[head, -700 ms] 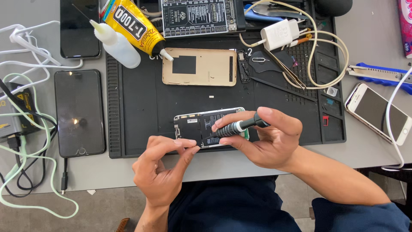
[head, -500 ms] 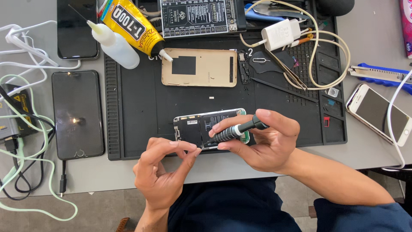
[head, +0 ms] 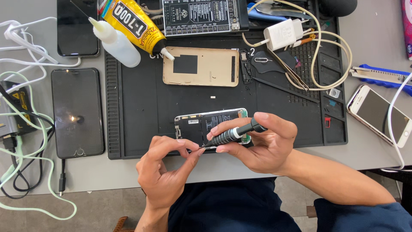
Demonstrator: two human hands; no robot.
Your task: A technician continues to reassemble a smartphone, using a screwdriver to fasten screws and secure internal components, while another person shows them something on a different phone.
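An opened phone with its dark insides showing lies near the front edge of a black work mat. My right hand grips a small dark screwdriver whose tip points left, down at the phone's near edge. My left hand has thumb and forefinger pinched at the screwdriver's tip by the phone's lower left corner. What it pinches is too small to tell. A gold back cover lies further back on the mat.
A yellow glue tube and a white squeeze bottle lie at the back left. Dark phones and tangled cables sit left. A white charger, tweezers, a blue knife and another phone are right.
My right hand has swung the screwdriver so its tip now points down-left to my left fingertips. My left hand stays pinched at the phone's corner.
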